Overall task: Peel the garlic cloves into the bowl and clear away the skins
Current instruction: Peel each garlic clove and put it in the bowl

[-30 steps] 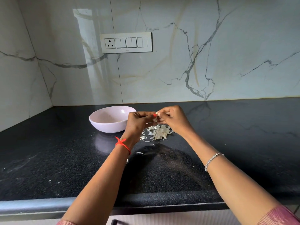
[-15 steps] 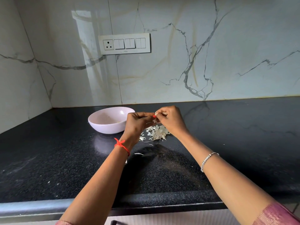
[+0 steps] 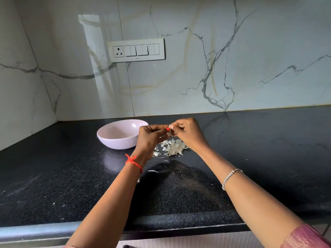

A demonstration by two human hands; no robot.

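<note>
Above the black counter, my left hand (image 3: 149, 138) and my right hand (image 3: 189, 133) meet fingertip to fingertip and pinch a small garlic clove (image 3: 169, 130) between them; most of it is hidden by the fingers. A strip of pale skin hangs from the clove. Right below the hands lies a heap of garlic skins (image 3: 171, 147). The pale pink bowl (image 3: 111, 138) stands just left of my left hand; what lies inside it is too faint to make out.
A few stray skin flakes (image 3: 153, 171) lie on the black counter (image 3: 53, 176) nearer to me. A marble wall with a switch panel (image 3: 136, 50) closes the back and the left side. The counter's front edge runs below my forearms.
Both hands stay together on the clove, with only small finger movements as the skin is worked. The view has shifted slightly.
</note>
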